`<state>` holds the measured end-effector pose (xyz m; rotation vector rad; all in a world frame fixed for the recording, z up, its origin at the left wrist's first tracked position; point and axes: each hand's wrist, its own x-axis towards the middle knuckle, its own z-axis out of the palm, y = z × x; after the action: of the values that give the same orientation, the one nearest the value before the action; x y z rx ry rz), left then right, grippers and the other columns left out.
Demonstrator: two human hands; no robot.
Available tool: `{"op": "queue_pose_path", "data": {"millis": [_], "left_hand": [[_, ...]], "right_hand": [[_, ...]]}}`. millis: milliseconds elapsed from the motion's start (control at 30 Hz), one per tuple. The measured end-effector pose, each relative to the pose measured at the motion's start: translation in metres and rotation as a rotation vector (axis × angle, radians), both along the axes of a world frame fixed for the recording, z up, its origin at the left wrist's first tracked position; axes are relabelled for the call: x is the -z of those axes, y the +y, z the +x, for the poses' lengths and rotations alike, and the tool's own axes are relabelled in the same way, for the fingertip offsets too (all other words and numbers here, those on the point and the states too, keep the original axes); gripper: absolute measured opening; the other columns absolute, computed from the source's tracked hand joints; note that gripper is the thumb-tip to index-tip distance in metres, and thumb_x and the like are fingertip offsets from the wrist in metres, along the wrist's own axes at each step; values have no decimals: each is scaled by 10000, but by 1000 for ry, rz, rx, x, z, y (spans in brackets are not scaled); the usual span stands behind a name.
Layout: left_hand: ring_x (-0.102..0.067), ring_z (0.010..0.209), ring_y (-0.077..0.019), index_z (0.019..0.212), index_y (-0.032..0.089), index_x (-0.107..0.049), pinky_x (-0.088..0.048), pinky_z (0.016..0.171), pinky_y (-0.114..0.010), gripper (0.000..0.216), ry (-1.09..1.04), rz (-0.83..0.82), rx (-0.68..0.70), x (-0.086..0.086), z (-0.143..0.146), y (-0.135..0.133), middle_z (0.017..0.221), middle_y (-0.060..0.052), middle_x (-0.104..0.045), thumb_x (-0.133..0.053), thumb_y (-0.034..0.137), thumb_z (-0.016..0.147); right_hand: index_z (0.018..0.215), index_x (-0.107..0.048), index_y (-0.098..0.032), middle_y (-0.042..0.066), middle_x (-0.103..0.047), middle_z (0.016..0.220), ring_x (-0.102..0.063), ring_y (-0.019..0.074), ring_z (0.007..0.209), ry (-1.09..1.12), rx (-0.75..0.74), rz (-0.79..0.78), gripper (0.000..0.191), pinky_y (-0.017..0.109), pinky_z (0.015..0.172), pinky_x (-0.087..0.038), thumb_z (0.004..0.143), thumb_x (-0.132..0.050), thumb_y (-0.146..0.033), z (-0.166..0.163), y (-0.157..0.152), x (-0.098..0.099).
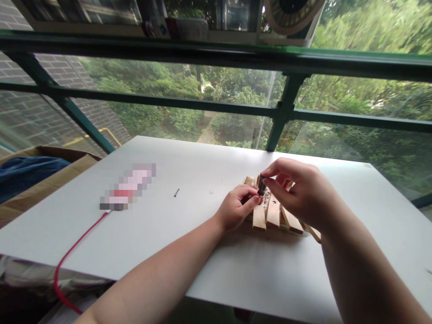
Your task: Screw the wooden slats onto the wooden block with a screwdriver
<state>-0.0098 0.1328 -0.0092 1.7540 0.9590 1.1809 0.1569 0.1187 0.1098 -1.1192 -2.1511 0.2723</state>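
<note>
My right hand [293,186] pinches a short dark cylindrical piece [261,183] between thumb and fingertips, holding it nearly upright. Its kind is not clear. Close beside its lower end, the thumb and fingers of my left hand [239,204] come together on something too small to make out, at the top of a pale wooden bar [259,218]. That bar is one of several lying side by side, like a xylophone. A neighbouring bar [273,212] has a round metal fastener in it. My hands hide much of the far part of the bars.
A small nail or screw [176,192] lies on the white table [189,243], left of my hands. Farther left is a pixelated flat object [130,186] with a red cable [72,245] hanging over the edge. A cardboard box [77,166] stands beyond the table's left side. Green railings [168,99] run behind.
</note>
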Motion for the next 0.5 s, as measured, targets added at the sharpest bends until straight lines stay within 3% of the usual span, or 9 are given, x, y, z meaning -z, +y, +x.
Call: {"op": "queue_pose_path", "data": {"millis": [233,400,500], "left_hand": [[-587,913,-192,873,154,-655,-454,854,-308,241,-9,12,-10,0,0,0,930,-70,-646,-545,368,867],[-584,898,-182,869,154,-646,-450,833,-292,234,-12,0,15,-1,0,0,911,-59,-655,-530,357,878],[-578,915,-186,873,152,-642,-445,829,-290,244,1,-2,20,-1,0,1,945,-64,-650,-527,367,880]], "right_hand": [[784,-576,-196,13,-595,739,-519,120,590,9,12,16,15,257,539,-403,785,-591,-200,-2,0,0],[943,-569,-210,28,-660,924,-598,151,755,-9,-23,-3,213,261,643,-442,754,-555,-112,-3,-2,2],[928,-554,-216,10,-665,930,-587,134,735,-20,-57,-21,212,245,631,-434,751,-548,-99,-3,-3,3]]}}
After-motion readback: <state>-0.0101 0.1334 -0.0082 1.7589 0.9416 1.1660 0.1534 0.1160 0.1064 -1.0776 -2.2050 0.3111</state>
